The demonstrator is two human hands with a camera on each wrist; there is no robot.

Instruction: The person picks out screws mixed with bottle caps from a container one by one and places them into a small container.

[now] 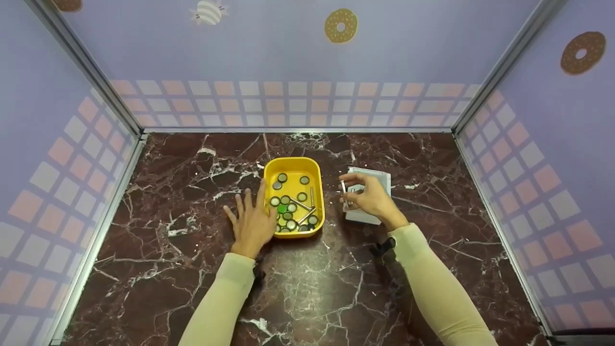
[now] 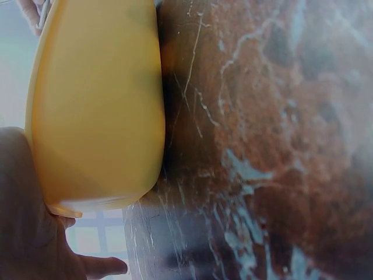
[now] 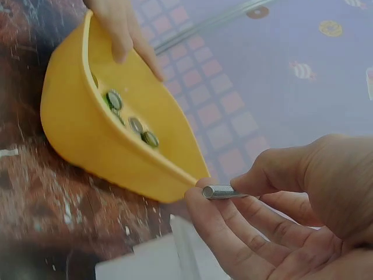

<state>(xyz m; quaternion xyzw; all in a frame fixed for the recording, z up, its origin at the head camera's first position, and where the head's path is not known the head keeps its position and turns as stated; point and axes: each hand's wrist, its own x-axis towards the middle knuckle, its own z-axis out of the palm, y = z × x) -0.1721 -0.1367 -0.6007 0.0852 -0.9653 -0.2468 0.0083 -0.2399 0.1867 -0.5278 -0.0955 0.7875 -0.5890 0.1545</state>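
Observation:
A yellow plastic bin [image 1: 293, 165] stands on the marbled tabletop, holding several round bottle caps [image 1: 304, 180], a green one [image 1: 282, 208] among them, and 3 slim metal rods [image 1: 301, 203]. At its left side is my left hand [image 1: 253, 222]: the thumb goes over the rim to the inside, the index finger lies along the outside and the other fingers spread away. To the right of the bin, my right hand [image 1: 367, 196] pinches a short silvery metal rod [image 3: 220, 192] between thumb and fingers. Beneath that hand sits a pale grey-white container [image 1: 363, 217], partly hidden by it.
Walls with printed doughnuts and squares [image 1: 298, 103] enclose the table at the back and both sides, joined by metal corner rails [image 1: 504, 62]. Dark marbled tabletop [image 1: 192, 288] surrounds the bin and the pale container. Each wrist wears a black strap [image 1: 383, 247].

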